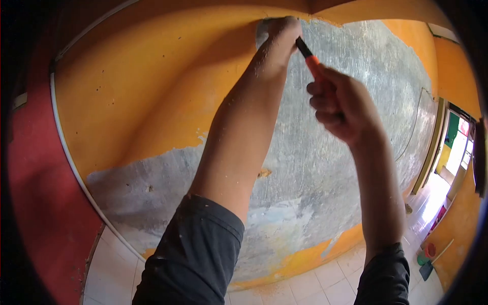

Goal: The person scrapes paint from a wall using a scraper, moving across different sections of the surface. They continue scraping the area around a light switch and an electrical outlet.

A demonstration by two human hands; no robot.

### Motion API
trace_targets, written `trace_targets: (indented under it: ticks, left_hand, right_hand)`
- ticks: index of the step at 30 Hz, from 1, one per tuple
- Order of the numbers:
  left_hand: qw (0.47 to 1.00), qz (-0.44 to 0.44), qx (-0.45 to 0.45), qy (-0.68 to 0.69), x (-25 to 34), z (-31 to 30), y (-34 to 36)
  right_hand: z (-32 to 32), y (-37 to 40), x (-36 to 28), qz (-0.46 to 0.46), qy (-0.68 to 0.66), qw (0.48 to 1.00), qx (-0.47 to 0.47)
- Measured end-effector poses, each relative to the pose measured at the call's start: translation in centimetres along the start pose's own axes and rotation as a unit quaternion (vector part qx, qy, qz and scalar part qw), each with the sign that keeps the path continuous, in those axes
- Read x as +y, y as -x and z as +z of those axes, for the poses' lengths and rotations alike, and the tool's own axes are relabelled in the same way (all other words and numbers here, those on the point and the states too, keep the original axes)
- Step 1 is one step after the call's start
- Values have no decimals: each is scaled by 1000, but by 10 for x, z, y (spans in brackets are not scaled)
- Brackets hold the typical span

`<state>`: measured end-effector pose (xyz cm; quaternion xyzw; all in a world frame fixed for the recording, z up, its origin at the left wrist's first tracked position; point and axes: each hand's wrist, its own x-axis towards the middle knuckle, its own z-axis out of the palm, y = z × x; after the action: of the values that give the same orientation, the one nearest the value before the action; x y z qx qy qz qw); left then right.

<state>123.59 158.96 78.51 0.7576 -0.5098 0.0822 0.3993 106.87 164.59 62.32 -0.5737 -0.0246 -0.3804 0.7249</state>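
My right hand [345, 104] is closed around the orange-red handle of a tool [311, 63]. The tool's black shaft [304, 47] points up and left, and its far end is hidden behind my left wrist. High on the wall, my left hand [284, 28] is raised to the top edge of a bare grey patch [351, 127], its fingers hidden from view. Pale flecks dot my left forearm. Around the patch the wall keeps its orange paint [147, 86], with ragged edges where the two meet.
A white pipe [63, 137] runs down the left side beside a red wall [40, 193]. Pale floor tiles [305, 287] lie below, with orange dust near the wall. At the right are a doorway [442, 147], a dustpan [426, 269] and a small red-and-green container [427, 252].
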Motion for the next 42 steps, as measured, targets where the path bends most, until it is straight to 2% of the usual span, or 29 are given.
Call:
trace_targets:
  ticks: [1, 2, 4, 5, 6, 7, 8, 10, 12, 14, 16, 18, 19, 21, 24, 29, 31, 36, 42]
  left_hand:
    - [959, -101, 232, 129, 12, 36, 12]
    - [959, -106, 229, 127, -3, 43, 18]
    - [990, 74, 114, 28, -28, 35, 55]
    - [991, 58, 124, 8, -35, 51, 68]
    - [932, 106, 187, 292, -71, 109, 26]
    - [869, 37, 127, 477, -83, 134, 45]
    - [840, -10, 98, 534, -88, 144, 96]
    - [815, -6, 55, 576, -133, 200, 143]
    - [797, -101, 20, 595, -163, 244, 202]
    - [772, -149, -24, 617, -209, 301, 251]
    - [727, -222, -14, 650, -220, 328, 305]
    - [704, -274, -35, 654, -232, 349, 350]
    - [703, -283, -39, 652, -232, 355, 367]
    - [658, -323, -67, 677, -232, 364, 397]
    - [666, -318, -100, 667, -239, 388, 428]
    - [638, -344, -125, 677, -253, 409, 440]
    - [646, -303, -127, 689, -253, 408, 432]
    - [643, -277, -130, 702, -248, 375, 399]
    - [656, -206, -92, 721, -250, 316, 343]
  right_hand:
    - [-4, 0, 0, 0, 3, 1000, 16]
    - [-10, 6, 5, 6, 0, 1000, 18]
    - [-29, 22, 23, 25, -11, 1000, -4]
    - [-38, 35, 34, 47, -20, 999, 15]
    - [-45, 51, 45, 65, -26, 997, 28]
    - [-54, 70, 59, 76, -14, 996, 33]
    - [-68, 87, 81, 97, -47, 994, 33]
    - [-91, 128, 125, 129, -29, 990, 55]
    - [-114, 168, 180, 194, -70, 974, 96]
    - [-130, 210, 225, 253, -72, 957, 119]
    - [-146, 249, 260, 299, -46, 943, 141]
    - [-162, 282, 278, 349, -3, 928, 126]
    - [-169, 297, 283, 356, -7, 925, 132]
    - [-181, 322, 289, 401, -13, 907, 125]
    - [-187, 348, 299, 420, 9, 896, 142]
    - [-203, 368, 326, 404, 67, 899, 156]
    - [-197, 358, 323, 388, 104, 898, 180]
    - [-188, 321, 308, 359, 120, 910, 167]
    - [-168, 260, 287, 318, 71, 943, 71]
